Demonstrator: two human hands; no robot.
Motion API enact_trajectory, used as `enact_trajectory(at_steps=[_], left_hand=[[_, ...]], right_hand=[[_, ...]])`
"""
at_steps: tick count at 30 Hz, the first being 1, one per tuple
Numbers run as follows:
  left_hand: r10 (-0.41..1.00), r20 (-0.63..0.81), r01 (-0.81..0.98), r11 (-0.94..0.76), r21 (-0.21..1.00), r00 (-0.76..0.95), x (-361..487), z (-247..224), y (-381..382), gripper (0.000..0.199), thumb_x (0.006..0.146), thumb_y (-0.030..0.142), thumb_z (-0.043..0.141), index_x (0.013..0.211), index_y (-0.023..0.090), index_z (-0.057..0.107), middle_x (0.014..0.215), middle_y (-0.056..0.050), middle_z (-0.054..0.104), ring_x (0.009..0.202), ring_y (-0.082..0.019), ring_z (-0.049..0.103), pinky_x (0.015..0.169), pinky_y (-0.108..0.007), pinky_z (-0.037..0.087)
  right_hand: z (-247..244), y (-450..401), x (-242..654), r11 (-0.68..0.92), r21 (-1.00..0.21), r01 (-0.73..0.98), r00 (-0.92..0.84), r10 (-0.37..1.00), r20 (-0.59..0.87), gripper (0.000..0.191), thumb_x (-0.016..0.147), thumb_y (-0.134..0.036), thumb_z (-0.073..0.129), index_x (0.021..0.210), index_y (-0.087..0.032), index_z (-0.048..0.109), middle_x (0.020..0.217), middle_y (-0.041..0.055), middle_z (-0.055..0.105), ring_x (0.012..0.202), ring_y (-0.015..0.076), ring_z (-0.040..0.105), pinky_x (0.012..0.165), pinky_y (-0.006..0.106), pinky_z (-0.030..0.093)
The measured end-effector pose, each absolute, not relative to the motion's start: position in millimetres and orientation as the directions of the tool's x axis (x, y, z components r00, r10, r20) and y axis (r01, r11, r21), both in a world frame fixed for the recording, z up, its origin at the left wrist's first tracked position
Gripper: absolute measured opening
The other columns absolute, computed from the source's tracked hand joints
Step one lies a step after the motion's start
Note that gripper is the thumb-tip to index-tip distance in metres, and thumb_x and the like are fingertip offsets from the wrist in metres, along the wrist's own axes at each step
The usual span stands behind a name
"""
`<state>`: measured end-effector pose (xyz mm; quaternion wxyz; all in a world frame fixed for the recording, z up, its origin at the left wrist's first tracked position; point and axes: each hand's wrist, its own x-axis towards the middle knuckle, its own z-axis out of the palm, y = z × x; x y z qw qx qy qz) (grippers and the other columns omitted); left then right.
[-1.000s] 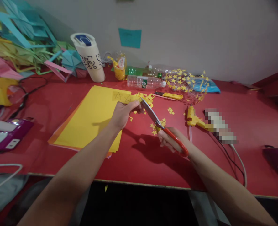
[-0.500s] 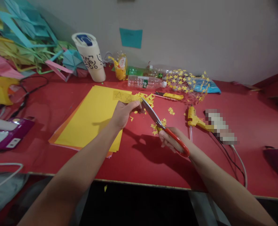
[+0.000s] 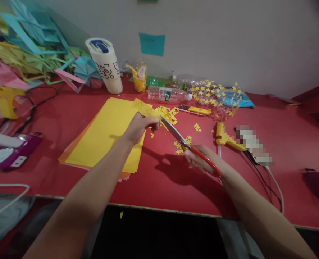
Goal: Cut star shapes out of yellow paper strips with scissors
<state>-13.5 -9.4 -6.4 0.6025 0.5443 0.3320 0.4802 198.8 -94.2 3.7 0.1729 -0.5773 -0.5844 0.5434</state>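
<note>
My left hand point(image 3: 140, 127) pinches a yellow paper strip point(image 3: 141, 105) with star outlines drawn on it, above the edge of a stack of yellow sheets point(image 3: 102, 133). Red-handled scissors point(image 3: 204, 158) are in my right hand point(image 3: 198, 157), their blades pointing up and left to the strip's end beside my left fingertips. Whether the blades touch the paper is too small to tell. Yellow scraps point(image 3: 170, 114) lie behind the blades, and small cut stars point(image 3: 180, 148) lie beneath the scissors.
A white tumbler point(image 3: 106, 68), a clear bottle point(image 3: 167, 94) and a star-covered bottle point(image 3: 209, 92) stand or lie at the back. A yellow cutter point(image 3: 199, 110) and glue gun point(image 3: 225, 138) are on the right. Folded paper shapes point(image 3: 37, 36) fill the back left.
The strip in my left hand has tilted, its far end now higher at the left. Both hands keep their hold; the scissors have shifted slightly, and the whole view has moved a little.
</note>
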Motion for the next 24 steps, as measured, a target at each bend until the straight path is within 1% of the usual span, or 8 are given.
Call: enact_trajectory(at_steps=[1, 3, 6, 10, 13, 15, 19, 24], left_hand=[[0.939, 0.121, -0.207, -0.055, 0.977, 0.323, -14.2, -6.5, -8.9, 0.023, 0.065, 0.021, 0.057, 0.042, 0.016, 0.058, 0.043, 0.0, 0.053, 0.045, -0.008, 0.049, 0.046, -0.022, 0.04], [0.938, 0.119, -0.189, -0.058, 0.98, 0.327, -15.1, -6.1, -8.2, 0.024, 0.064, 0.021, 0.057, 0.041, 0.016, 0.056, 0.041, 0.001, 0.05, 0.042, -0.007, 0.045, 0.043, -0.023, 0.036], [0.938, 0.122, -0.182, -0.064, 0.981, 0.326, -15.3, -5.1, -7.8, 0.025, 0.063, 0.022, 0.058, 0.039, 0.016, 0.054, 0.039, 0.001, 0.047, 0.039, -0.006, 0.04, 0.041, -0.024, 0.032], [0.94, 0.116, -0.177, -0.061, 0.982, 0.32, -14.5, -4.1, -7.9, 0.025, 0.061, 0.023, 0.059, 0.037, 0.017, 0.052, 0.036, 0.002, 0.043, 0.037, -0.006, 0.037, 0.041, -0.025, 0.028], [0.941, 0.109, -0.178, -0.054, 0.983, 0.319, -14.5, -4.6, -7.7, 0.025, 0.061, 0.022, 0.058, 0.037, 0.017, 0.052, 0.037, 0.002, 0.044, 0.037, -0.006, 0.038, 0.04, -0.024, 0.027], [0.941, 0.11, -0.178, -0.054, 0.982, 0.32, -15.1, -5.6, -7.1, 0.025, 0.061, 0.022, 0.058, 0.037, 0.017, 0.053, 0.037, 0.002, 0.045, 0.037, -0.006, 0.038, 0.041, -0.024, 0.027], [0.94, 0.119, -0.197, -0.057, 0.979, 0.319, -15.9, -8.2, -6.1, 0.025, 0.062, 0.02, 0.057, 0.038, 0.017, 0.054, 0.037, 0.002, 0.045, 0.037, -0.006, 0.039, 0.04, -0.024, 0.027], [0.941, 0.119, -0.222, -0.048, 0.974, 0.316, -14.4, -9.1, -5.3, 0.023, 0.062, 0.019, 0.058, 0.039, 0.017, 0.054, 0.038, 0.002, 0.046, 0.037, -0.005, 0.039, 0.04, -0.023, 0.026]], right_hand=[[3.0, -93.7, 199.1, -0.276, -0.818, 0.504, -0.255, 0.858, -0.447, 0.047, 0.064, -0.061, 0.063, 0.054, -0.02, 0.044, 0.035, -0.008, 0.038, 0.028, 0.0071, 0.042, 0.026, 0.017, 0.03], [2.5, -93.2, 199.7, -0.292, -0.798, 0.526, -0.235, 0.852, -0.467, 0.048, 0.062, -0.062, 0.064, 0.053, -0.02, 0.044, 0.036, -0.0068, 0.039, 0.032, 0.0099, 0.048, 0.025, 0.017, 0.03], [2.6, -93.6, 200.6, -0.255, -0.832, 0.494, -0.28, 0.859, -0.429, 0.045, 0.065, -0.06, 0.064, 0.056, -0.02, 0.046, 0.036, -0.0072, 0.036, 0.04, 0.0131, 0.055, 0.027, 0.016, 0.032], [1.5, -93.2, 200.9, -0.276, -0.813, 0.512, -0.263, 0.851, -0.455, 0.047, 0.063, -0.061, 0.065, 0.053, -0.02, 0.045, 0.033, -0.0081, 0.036, 0.03, 0.0096, 0.047, 0.024, 0.016, 0.028], [2.7, -93.8, 201.3, -0.238, -0.828, 0.507, -0.296, 0.854, -0.427, 0.046, 0.068, -0.06, 0.061, 0.054, -0.02, 0.045, 0.034, -0.008, 0.038, 0.027, 0.0069, 0.041, 0.026, 0.017, 0.03], [5.0, -95.0, 201.8, -0.208, -0.841, 0.5, -0.325, 0.854, -0.405, 0.045, 0.071, -0.059, 0.059, 0.057, -0.02, 0.045, 0.036, -0.0076, 0.04, 0.029, 0.0066, 0.041, 0.028, 0.017, 0.031], [8.4, -96.8, 201.5, -0.207, -0.829, 0.52, -0.312, 0.857, -0.41, 0.046, 0.07, -0.061, 0.059, 0.057, -0.02, 0.045, 0.038, -0.0067, 0.041, 0.032, 0.0082, 0.045, 0.028, 0.017, 0.031], [9.0, -97.0, 199.9, -0.198, -0.823, 0.533, -0.309, 0.86, -0.407, 0.046, 0.071, -0.062, 0.056, 0.058, -0.02, 0.044, 0.037, -0.0083, 0.037, 0.029, 0.0079, 0.042, 0.027, 0.018, 0.029]])
